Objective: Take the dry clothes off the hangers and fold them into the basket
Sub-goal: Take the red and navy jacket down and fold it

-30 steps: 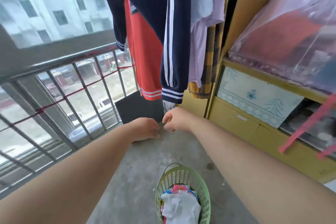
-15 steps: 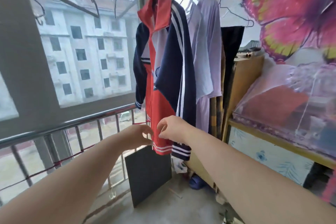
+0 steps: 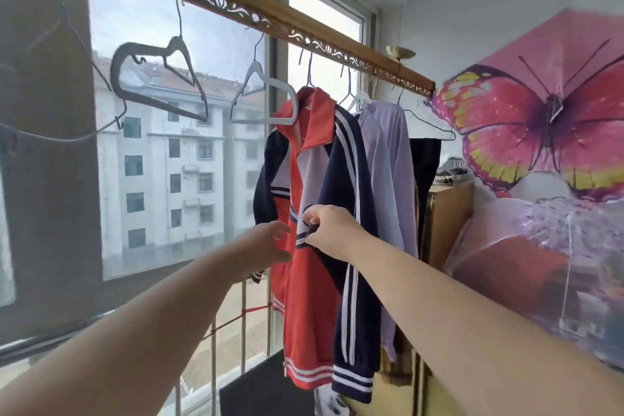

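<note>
A red, navy and white track jacket [image 3: 312,307] hangs on a hanger from the carved wooden rail [image 3: 236,5]. My right hand [image 3: 329,230] pinches the jacket's front at chest height. My left hand [image 3: 266,248] reaches toward the same spot with relaxed fingers and holds nothing. Behind the jacket hang a lilac shirt [image 3: 388,172] and a dark garment [image 3: 425,172]. Two bare hangers, one dark [image 3: 158,78] and one white [image 3: 263,94], hang on the rail to the left. The basket is out of view.
A window with a metal railing [image 3: 243,317] runs along the left. A dark board [image 3: 266,385] leans below the jacket. A yellow cabinet [image 3: 445,223] and a pink butterfly umbrella [image 3: 540,118] crowd the right side.
My view has swung up from the floor and basket to the rail. Both hands have risen from the jacket's hem to its chest, and my right hand has taken hold of the front.
</note>
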The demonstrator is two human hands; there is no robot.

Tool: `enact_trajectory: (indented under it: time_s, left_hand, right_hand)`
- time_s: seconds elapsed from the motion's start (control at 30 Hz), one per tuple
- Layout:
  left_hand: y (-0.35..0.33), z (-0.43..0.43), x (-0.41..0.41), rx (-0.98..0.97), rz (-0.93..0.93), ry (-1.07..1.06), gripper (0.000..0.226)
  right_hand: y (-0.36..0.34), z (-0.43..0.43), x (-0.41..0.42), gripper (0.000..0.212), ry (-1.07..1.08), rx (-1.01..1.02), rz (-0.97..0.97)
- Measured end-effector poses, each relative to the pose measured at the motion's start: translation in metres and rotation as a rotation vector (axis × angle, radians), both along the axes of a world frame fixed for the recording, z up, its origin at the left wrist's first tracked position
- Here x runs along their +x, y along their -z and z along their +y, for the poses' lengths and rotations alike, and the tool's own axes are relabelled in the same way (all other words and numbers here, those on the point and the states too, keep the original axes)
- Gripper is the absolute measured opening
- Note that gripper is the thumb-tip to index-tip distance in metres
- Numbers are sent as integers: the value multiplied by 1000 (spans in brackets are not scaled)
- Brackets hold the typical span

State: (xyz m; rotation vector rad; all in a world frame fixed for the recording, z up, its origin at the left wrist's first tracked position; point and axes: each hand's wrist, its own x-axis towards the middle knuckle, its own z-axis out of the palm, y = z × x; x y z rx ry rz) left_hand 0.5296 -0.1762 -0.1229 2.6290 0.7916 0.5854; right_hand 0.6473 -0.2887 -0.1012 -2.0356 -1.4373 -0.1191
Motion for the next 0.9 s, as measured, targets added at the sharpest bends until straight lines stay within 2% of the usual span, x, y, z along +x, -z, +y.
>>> enact_trajectory:
  time_s: [0.2,0.37,0.5,0.7,0.8,0.9]
  left_hand:
    - [-35,30,5,37,-100,66,57]
    - [-50,51,15,-4,-195,132,56]
    - [-65,59,23,-51,-278,162,50]
    - [-91,55,44,-65,-385,139,49]
    - [-102,45,60,-101,-443,159,51]
    - [-117,35,81,-143,-512,149,51]
  right_hand:
    - [-34,20,2,46,121,79,-128]
    - [-60,34,7,35,246,177,-316]
    - [-91,40,16,36,369,304,-426]
    - [-133,41,36,51,549,291,-409]
    - [-144,41,49,53,517,207,-327]
    - [-148,38,62,47,432,219,-266]
